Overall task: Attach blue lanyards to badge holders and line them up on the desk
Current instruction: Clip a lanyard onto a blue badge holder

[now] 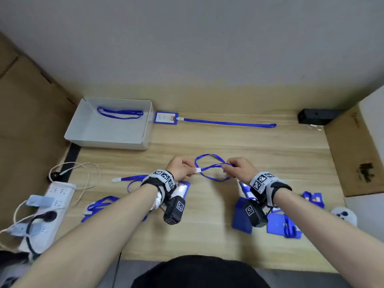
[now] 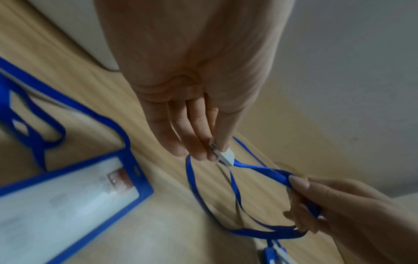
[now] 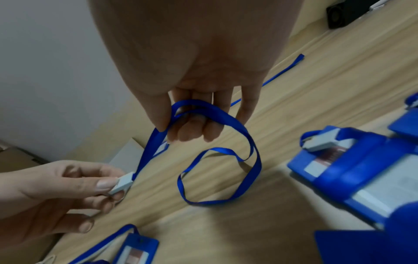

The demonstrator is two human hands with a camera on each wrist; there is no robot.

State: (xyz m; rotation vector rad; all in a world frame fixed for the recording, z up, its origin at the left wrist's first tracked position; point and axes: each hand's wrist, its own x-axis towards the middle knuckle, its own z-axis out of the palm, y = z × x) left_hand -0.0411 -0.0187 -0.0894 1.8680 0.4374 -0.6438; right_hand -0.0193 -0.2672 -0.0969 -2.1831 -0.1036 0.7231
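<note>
Wood-grain desk (image 1: 207, 235) fills my view, with one finished badge holder (image 1: 166, 118) laid out at the far edge beside a white box (image 1: 108, 129). At mid-desk I have my left hand (image 1: 182, 168) pinching the white clip (image 1: 198, 170) of a blue lanyard (image 1: 209, 157) between thumb and fingertips, while my right hand (image 1: 239, 168) pinches the ribbon a little further along, its loop twisted into a figure-eight. I judge the risk to be that twist: pulling it taut could knot the ribbon or jerk the clip loose, and the dangling loop could snag the loose holders (image 1: 242, 219) below my wrists. Those holders are partly hidden by my forearms and wrist cameras, and I cannot tell whether the clip's catch is open.
</note>
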